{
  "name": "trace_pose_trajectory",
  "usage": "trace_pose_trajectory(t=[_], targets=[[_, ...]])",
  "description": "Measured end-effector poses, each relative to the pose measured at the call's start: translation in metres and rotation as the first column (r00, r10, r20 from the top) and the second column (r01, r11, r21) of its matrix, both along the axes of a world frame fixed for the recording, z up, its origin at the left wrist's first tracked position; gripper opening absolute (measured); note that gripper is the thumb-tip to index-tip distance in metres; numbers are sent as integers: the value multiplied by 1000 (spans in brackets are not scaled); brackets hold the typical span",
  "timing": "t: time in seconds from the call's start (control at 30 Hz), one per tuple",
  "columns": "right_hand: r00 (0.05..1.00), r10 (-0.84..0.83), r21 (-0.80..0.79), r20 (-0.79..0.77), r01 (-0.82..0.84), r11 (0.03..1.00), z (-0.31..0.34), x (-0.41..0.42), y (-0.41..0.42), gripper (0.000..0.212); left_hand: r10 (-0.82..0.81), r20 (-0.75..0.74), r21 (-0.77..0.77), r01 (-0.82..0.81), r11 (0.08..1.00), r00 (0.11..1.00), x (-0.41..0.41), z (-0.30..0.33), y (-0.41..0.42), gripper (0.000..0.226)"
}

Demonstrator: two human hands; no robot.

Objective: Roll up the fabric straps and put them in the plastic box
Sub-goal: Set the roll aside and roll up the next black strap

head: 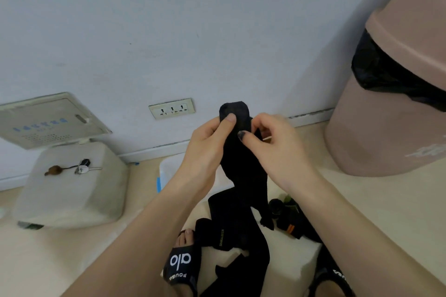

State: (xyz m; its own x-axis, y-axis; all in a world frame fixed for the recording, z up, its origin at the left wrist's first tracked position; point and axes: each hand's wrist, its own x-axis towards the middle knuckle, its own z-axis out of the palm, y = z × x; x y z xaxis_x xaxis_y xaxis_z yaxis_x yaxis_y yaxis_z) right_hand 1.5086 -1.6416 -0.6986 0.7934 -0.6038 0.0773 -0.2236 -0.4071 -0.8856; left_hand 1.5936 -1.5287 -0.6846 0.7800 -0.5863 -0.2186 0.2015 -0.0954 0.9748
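Strap [235,152] held up above box [169,169] | both hands pinch its top end: left hand [207,147], right hand [272,144] | risk: loose tail snags, roll slackens or slips.

A pale wall [169,19] is seen at the back, with a triple socket plate [171,108] set low in it. To the left, a grey-white box [70,198] is placed on the floor [386,200] — a bunch of keys [83,167] is laid on its top. A hinged panel [45,119] with blue lettering is seen behind the box. At right a pinkish-brown bin [386,116] is lined with a black bag [376,67]. Black slides [181,265] are worn on the feet.
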Motion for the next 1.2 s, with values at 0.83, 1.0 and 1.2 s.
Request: trace_pose_trajectory(t=[0.83, 1.0, 1.2], targets=[[997, -63, -278, 33, 70, 958, 4, -6, 4, 22, -77, 443, 294, -64, 954, 893, 2, -5, -9, 27], [991, -130, -228, 24, 132, 965, 5, -2, -4, 23, 37, 430, 274, -170, 947, 902, 9, 0, -14, 37], [982, -186, -313, 14, 181, 932, 8, 6, -6, 27, -23, 578, 236, -140, 962, 816, 13, -4, -20, 26]])
